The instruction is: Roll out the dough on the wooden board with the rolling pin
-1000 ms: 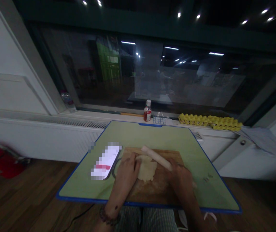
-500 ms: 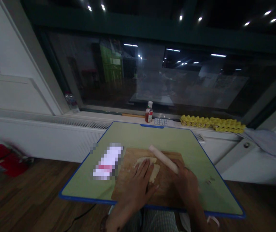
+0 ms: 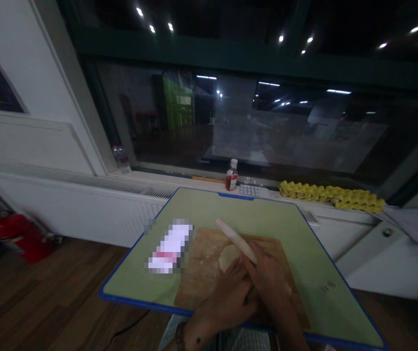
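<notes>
The pale piece of dough (image 3: 228, 257) lies flat on the wooden board (image 3: 200, 268), around its middle and a little toward the far edge, with its near part hidden under fingers. It looks thin and rounded, and I judge it light, soft and limp, apt to stretch or tear if tugged from one point; a hold with flat fingers slid under its rim, spread over both sides, should suit it best. The flour-like marks on the board suggest it may slide rather than stick. The left hand (image 3: 231, 288) comes in from the near edge with its fingers at the dough's near side; whether they pinch or only press cannot be told. Just beside it, the right hand (image 3: 267, 274) is curled round the near end of the rolling pin (image 3: 233, 237), which slants toward the board's far-left corner, its free end reaching past the far edge in this view. The pin should be stiff and easy to grip by its end. The board sits against the near edge of the green desk (image 3: 267, 212); a bright, pixelated screen (image 3: 174, 243) lies toward the desk's left edge.
</notes>
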The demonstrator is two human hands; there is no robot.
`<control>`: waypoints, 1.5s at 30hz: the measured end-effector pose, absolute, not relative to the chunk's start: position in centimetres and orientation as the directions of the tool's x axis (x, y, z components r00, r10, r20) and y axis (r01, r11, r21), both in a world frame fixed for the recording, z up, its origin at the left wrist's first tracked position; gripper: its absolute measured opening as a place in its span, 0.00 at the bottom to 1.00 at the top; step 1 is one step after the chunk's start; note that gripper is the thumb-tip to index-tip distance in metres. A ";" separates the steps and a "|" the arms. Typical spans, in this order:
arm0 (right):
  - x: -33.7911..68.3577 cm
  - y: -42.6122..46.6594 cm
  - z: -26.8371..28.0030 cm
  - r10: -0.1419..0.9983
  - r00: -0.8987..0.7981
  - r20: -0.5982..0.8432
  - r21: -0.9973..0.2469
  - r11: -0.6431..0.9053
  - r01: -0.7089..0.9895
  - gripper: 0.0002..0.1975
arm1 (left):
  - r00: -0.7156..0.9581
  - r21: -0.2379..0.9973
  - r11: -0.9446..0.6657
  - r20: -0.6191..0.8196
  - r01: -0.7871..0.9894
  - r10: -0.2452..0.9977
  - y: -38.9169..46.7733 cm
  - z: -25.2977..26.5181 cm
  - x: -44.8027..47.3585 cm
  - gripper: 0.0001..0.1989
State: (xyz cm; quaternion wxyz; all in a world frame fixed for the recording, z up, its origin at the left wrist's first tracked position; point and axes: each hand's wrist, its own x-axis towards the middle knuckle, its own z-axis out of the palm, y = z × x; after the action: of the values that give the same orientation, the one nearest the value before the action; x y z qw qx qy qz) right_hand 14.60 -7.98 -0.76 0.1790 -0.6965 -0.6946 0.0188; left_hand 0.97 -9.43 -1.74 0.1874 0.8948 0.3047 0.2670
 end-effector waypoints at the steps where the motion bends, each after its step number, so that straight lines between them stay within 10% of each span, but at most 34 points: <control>1: 14.7 -8.1 -0.9 0.972 0.030 0.232 -0.251 0.030 0.967 0.16 | 0.678 0.524 -0.744 0.369 0.414 0.636 -9.7 -1.6 0.8 0.19; 7: 15.3 -8.5 -2.0 0.946 -0.094 0.311 -0.128 0.140 0.982 0.15 | 0.650 0.549 -0.751 0.426 0.366 0.629 -10.3 0.4 -1.8 0.12; 26: 15.2 -8.2 -3.1 0.890 -0.143 0.433 -0.257 0.275 0.927 0.16 | 0.387 0.227 -0.477 0.349 0.849 0.853 -5.8 -1.3 -3.4 0.22; 36: 19.0 -7.3 -5.5 0.821 -0.218 0.527 0.145 0.165 0.975 0.19 | 0.444 0.304 -0.566 0.387 0.766 0.808 -5.4 -2.1 -4.8 0.20; 45: 17.8 -7.9 -4.1 0.877 -0.097 0.470 -0.039 0.131 0.991 0.20 | 0.398 0.387 -0.553 0.412 0.738 0.819 -5.6 -2.1 -4.6 0.16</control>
State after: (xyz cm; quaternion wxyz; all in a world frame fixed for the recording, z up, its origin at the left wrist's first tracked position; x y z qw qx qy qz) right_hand 17.78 -7.90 -4.08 0.1949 -0.6430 -0.7262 -0.1455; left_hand -4.64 -5.56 -2.07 0.0710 0.8331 0.4673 0.2872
